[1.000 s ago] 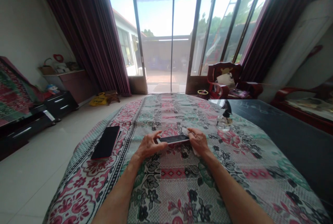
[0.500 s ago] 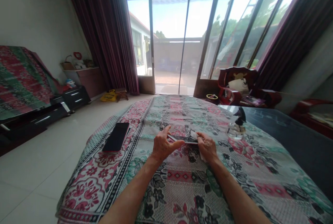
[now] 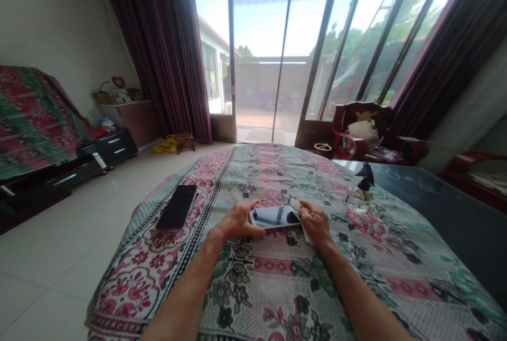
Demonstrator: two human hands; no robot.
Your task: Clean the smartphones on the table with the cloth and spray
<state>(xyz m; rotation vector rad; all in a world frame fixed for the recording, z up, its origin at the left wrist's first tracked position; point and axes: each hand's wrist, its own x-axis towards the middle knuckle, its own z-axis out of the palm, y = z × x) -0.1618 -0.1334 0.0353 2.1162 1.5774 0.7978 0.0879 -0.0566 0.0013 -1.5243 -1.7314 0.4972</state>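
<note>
A smartphone [image 3: 275,216] with a pale frame is held sideways above the patterned cloth, its glossy screen facing up and reflecting the window. My left hand [image 3: 237,219] grips its left end, thumb along the near edge and fingers at the far edge. At the other end, my right hand [image 3: 315,220] is closed on a white cloth or tissue [image 3: 307,235], which touches the phone's right end. How far the right fingers also grip the phone is hidden. To the left, a second phone [image 3: 177,207] with a dark screen lies on the cloth.
The flowered tablecloth [image 3: 253,299] covers the round table. A clear spray bottle [image 3: 359,197] with a black head stands to the right, near a dark table [image 3: 428,204]. Beyond are a wooden chair [image 3: 362,114], a yellow bag [image 3: 165,144] and glass doors [image 3: 261,82].
The phone's screen has tilted into fuller view. My left hand has shifted left and closed round the left end, while the right hand stays nearly in place.
</note>
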